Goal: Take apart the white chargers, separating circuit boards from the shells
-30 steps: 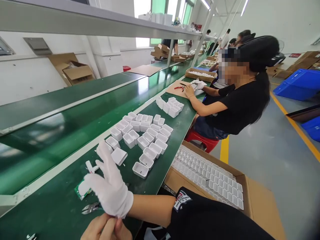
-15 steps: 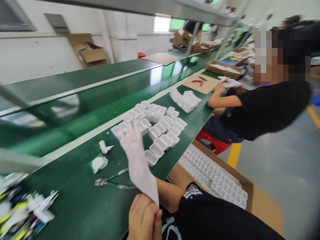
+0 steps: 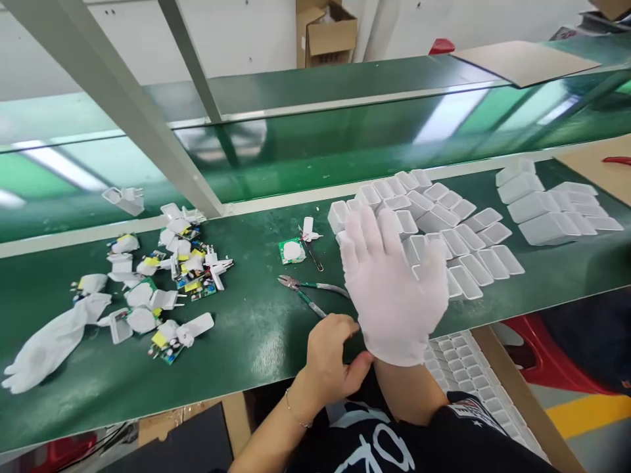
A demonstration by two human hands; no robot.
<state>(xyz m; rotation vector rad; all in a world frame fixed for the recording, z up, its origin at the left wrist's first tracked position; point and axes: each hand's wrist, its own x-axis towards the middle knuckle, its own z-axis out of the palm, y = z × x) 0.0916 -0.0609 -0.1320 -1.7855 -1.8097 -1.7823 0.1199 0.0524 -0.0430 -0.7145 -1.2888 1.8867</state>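
Observation:
My right hand (image 3: 394, 295) wears a white glove and is held up over the bench with its palm toward me. Its fingers are outstretched and the thumb stands apart. Just left of the glove's cuff, my bare left hand (image 3: 332, 358) is half curled, with thumb and fingers apart and nothing between them. Green-handled diagonal cutters (image 3: 300, 289) lie beyond it, their handle ends partly hidden by my hands. Behind them are a small circuit board with a white round part (image 3: 292, 251) and a white plug piece (image 3: 308, 230). Rows of white plastic housings (image 3: 470, 236) stand behind the gloved hand.
Several circuit boards with plug housings (image 3: 192, 263) are heaped at left, beside another white glove (image 3: 49, 348). A slanting metal post (image 3: 148, 138) rises from the bench's back rail. Below, at right, a carton (image 3: 522, 394) holds white housings; a red stool (image 3: 547, 361) stands beside it.
My view has swung left, bringing the heap of boards and the second glove into sight. My left hand has let go of the right glove's cuff. The gloved hand has turned its palm toward me.

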